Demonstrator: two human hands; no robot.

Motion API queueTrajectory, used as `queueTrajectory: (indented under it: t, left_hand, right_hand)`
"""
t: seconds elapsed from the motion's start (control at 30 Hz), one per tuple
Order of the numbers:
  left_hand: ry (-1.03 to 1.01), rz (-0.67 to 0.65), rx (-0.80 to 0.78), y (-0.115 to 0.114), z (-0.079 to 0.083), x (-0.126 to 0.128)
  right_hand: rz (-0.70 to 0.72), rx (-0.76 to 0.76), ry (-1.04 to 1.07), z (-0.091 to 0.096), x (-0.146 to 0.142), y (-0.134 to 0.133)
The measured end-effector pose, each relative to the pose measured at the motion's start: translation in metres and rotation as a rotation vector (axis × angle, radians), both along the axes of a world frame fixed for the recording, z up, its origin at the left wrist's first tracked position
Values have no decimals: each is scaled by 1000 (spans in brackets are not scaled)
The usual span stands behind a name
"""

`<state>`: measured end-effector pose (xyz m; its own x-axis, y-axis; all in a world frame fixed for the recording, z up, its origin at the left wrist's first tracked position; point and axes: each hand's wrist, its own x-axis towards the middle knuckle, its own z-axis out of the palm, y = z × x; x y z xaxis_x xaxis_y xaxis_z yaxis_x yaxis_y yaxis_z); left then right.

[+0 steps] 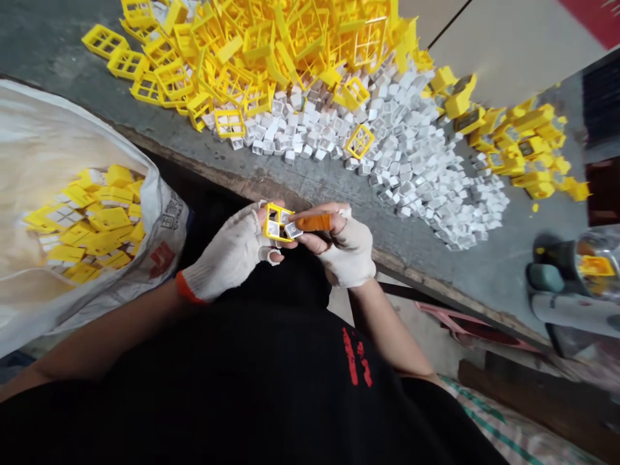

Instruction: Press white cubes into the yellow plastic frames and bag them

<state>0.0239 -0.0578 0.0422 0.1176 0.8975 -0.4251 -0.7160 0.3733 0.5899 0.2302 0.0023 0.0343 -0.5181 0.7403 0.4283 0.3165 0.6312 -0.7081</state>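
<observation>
The bench (53, 39) has a worn front edge that slants from the upper left of the frame to the lower right. A bare strip runs between this edge and the white pieces (411, 161) heaped across the upper middle, widening toward the lower right of the bench. More bare surface lies at the upper left, beside the heap of yellow frames (285, 45). Yellow parts (523, 148) crowd the upper right. At the left, a sack (167, 194) stands just beside the bench edge, a dark gap between them.

Both hands meet at the centre of the frame, on the wearer's side of that edge. The left hand (237, 242) is closed on a yellow window frame (279, 223), which has a white insert (272, 229) in its lower left opening. The right hand (339, 242) pinches a small white piece (293, 230), tilted, at the lower right opening; whether it is seated cannot be told.
</observation>
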Motion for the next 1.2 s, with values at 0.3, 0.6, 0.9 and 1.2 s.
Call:
queueTrajectory:
  t: [0.3, 0.6, 0.9, 1.2]
  left_hand:
    - [14, 81, 52, -10, -1, -1]
    - [29, 152, -80, -2, -5, -11]
    - [47, 186, -89, -3, -5, -20]
    - [64, 110, -71, 0, -11, -14]
  right_hand:
    - [20, 197, -169, 4, -1, -13]
    - [-314, 95, -573, -1, -23, 91]
    - [-300, 206, -889, 3, -67, 95]
    - [6, 408, -764, -19, -2, 68]
